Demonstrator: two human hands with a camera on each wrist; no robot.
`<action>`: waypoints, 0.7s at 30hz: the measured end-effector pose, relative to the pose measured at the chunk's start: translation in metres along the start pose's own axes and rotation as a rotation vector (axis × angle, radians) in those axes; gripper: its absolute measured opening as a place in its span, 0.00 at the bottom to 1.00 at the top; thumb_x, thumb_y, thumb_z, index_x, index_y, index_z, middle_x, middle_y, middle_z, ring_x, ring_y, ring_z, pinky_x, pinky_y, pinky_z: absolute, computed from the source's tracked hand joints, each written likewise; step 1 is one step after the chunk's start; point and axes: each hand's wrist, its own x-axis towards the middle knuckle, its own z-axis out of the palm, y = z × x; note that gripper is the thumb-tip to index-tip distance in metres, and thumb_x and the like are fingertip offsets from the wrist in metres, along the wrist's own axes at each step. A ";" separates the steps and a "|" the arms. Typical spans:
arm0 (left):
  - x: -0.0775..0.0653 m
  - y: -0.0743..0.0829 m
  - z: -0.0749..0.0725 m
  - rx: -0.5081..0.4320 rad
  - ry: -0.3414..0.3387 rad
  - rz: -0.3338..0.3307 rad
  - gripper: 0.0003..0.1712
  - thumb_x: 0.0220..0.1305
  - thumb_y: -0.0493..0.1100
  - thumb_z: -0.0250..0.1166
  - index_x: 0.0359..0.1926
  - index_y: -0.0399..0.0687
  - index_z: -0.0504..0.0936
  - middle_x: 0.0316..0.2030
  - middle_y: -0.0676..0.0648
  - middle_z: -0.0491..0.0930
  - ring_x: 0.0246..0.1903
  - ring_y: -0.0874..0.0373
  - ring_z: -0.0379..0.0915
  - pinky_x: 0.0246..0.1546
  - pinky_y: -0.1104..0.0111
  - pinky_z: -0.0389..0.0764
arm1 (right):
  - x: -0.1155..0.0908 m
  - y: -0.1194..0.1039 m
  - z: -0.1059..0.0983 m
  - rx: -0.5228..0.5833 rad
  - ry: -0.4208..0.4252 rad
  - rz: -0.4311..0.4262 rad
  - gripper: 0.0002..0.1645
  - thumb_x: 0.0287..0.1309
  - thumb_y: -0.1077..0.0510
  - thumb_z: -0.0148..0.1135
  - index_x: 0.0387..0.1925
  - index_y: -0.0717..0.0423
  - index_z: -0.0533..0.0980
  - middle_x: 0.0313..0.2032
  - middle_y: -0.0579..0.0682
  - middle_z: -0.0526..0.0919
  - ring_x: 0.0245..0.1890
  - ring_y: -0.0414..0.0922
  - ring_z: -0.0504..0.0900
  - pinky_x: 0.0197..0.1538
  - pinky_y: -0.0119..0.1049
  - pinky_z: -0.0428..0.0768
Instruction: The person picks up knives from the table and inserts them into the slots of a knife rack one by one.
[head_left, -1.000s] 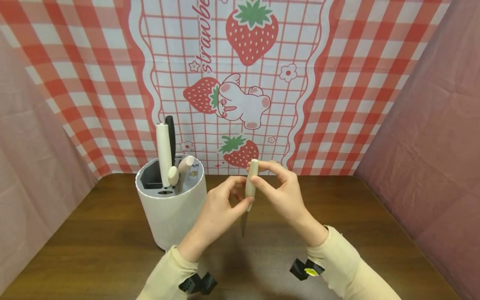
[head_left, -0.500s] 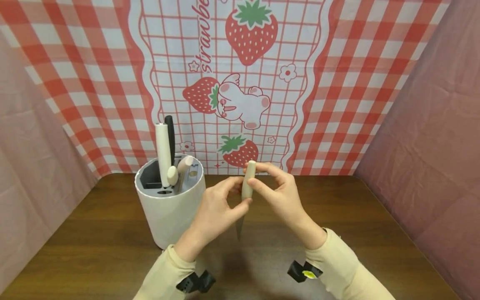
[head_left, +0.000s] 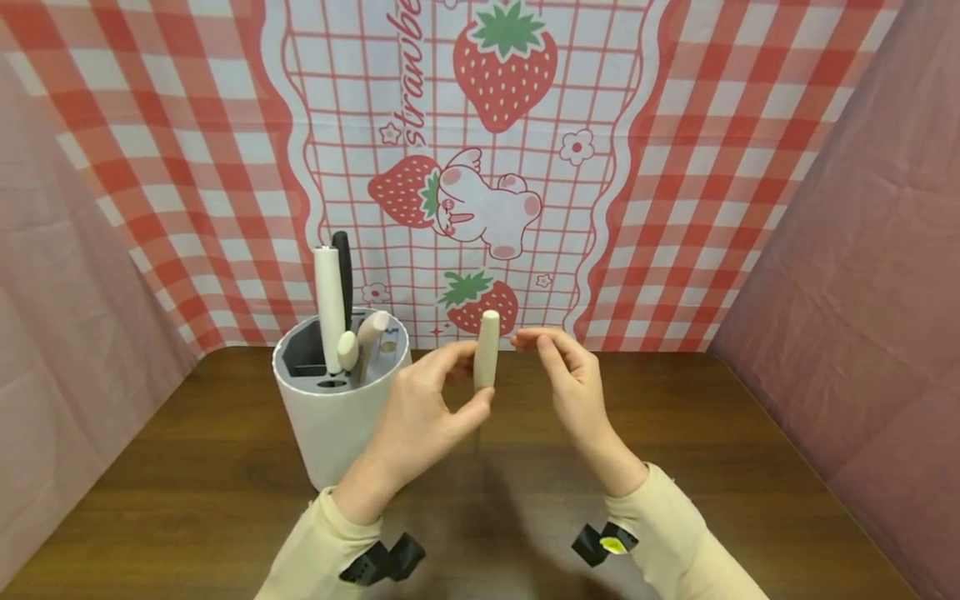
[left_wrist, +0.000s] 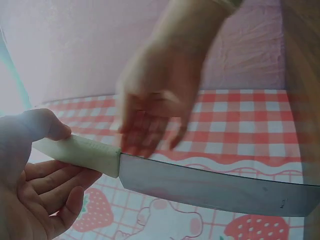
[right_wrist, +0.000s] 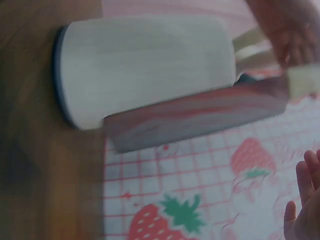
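Observation:
In the head view, a kitchen knife [head_left: 487,350] stands handle up, its blade seen nearly edge-on below. My left hand [head_left: 423,408] pinches its cream handle between thumb and fingers. The left wrist view shows the broad, squarish-tipped blade [left_wrist: 215,182] side-on, free of any hand. Just right of the handle is my right hand [head_left: 577,379], apart from the knife, with loosely bent fingers and nothing in them. A white knife block [head_left: 345,433] stands left of my left hand, partly hidden by it.
The block's grey insert holds a tall white-handled piece [head_left: 327,308], a black-handled one [head_left: 342,275], and shorter pale handles [head_left: 372,327]. All this is on a brown wooden table [head_left: 675,433]. Behind hangs a red checked strawberry cloth [head_left: 720,167], with pink cloth [head_left: 847,292] on the sides.
My right hand has let go of the knife handle and drawn away to the right. My left hand has shifted slightly left with the knife, which has turned more upright.

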 end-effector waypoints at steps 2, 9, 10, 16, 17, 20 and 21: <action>0.001 0.001 -0.003 0.004 0.010 0.021 0.21 0.46 0.39 0.68 0.44 0.42 0.78 0.33 0.49 0.81 0.32 0.62 0.76 0.34 0.69 0.77 | -0.001 0.010 -0.003 0.020 0.028 0.009 0.16 0.65 0.63 0.45 0.40 0.74 0.75 0.35 0.43 0.83 0.38 0.40 0.80 0.50 0.32 0.74; 0.005 0.003 -0.011 0.017 0.033 0.067 0.21 0.45 0.38 0.67 0.44 0.42 0.77 0.33 0.49 0.81 0.33 0.61 0.77 0.35 0.68 0.77 | -0.008 0.037 -0.005 0.079 0.091 0.050 0.18 0.65 0.63 0.45 0.40 0.78 0.73 0.33 0.42 0.83 0.36 0.39 0.81 0.49 0.31 0.74; 0.006 0.003 -0.012 0.020 0.037 0.075 0.21 0.45 0.38 0.67 0.44 0.41 0.77 0.33 0.49 0.81 0.33 0.60 0.77 0.34 0.68 0.77 | -0.010 0.040 -0.005 0.080 0.095 0.064 0.18 0.65 0.63 0.45 0.41 0.78 0.73 0.33 0.42 0.83 0.36 0.39 0.81 0.49 0.30 0.74; 0.013 0.004 -0.019 0.053 0.061 0.121 0.21 0.46 0.38 0.66 0.45 0.40 0.77 0.34 0.48 0.81 0.34 0.61 0.77 0.36 0.69 0.77 | -0.019 0.054 0.002 0.057 0.114 0.136 0.17 0.64 0.62 0.47 0.42 0.74 0.75 0.34 0.50 0.83 0.37 0.44 0.81 0.52 0.30 0.72; 0.015 0.004 -0.021 0.057 0.065 0.127 0.21 0.46 0.38 0.66 0.45 0.40 0.77 0.35 0.48 0.81 0.35 0.61 0.77 0.37 0.69 0.77 | -0.021 0.056 0.003 0.058 0.111 0.145 0.17 0.64 0.62 0.47 0.42 0.74 0.75 0.35 0.54 0.83 0.37 0.45 0.81 0.52 0.30 0.72; 0.018 0.005 -0.027 0.073 0.079 0.134 0.21 0.47 0.38 0.66 0.46 0.39 0.77 0.37 0.47 0.81 0.36 0.61 0.77 0.39 0.70 0.77 | -0.025 0.062 0.008 0.069 0.096 0.167 0.17 0.64 0.62 0.47 0.42 0.74 0.75 0.37 0.64 0.81 0.38 0.45 0.81 0.51 0.30 0.73; 0.019 0.005 -0.029 0.083 0.087 0.139 0.21 0.47 0.38 0.66 0.46 0.39 0.77 0.37 0.47 0.81 0.36 0.60 0.77 0.39 0.70 0.77 | -0.026 0.063 0.010 0.074 0.089 0.173 0.17 0.64 0.63 0.47 0.43 0.74 0.75 0.38 0.66 0.80 0.38 0.45 0.81 0.51 0.30 0.73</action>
